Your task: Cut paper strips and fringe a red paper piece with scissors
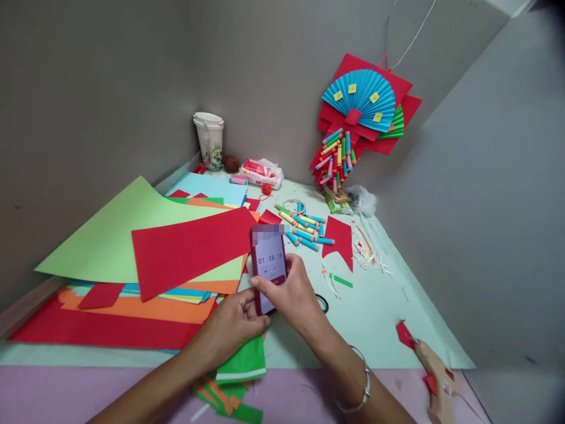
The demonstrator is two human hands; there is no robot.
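Observation:
Upright between my two hands is a smartphone (265, 294) in a dark red case, its screen showing 01:38:16. My left hand (241, 318) grips its lower left corner. My right hand (293, 288) wraps its right side, the thumb lying over the lower screen. Left of the phone, a red paper sheet (189, 250) rests on a large light green sheet (119, 229). Beyond it lies a pile of small paper rolls (306, 227) in blue, yellow and green. Under my left wrist are green paper pieces (242, 362).
A glue gun (435, 377) lies at the right front. On the wall hangs a red paper decoration with a blue fan (362, 97). At the back stand a white cup (212, 141) and a tissue pack (262, 172). A red paper scrap (339, 238) and white strips (368, 247) lie right of the rolls.

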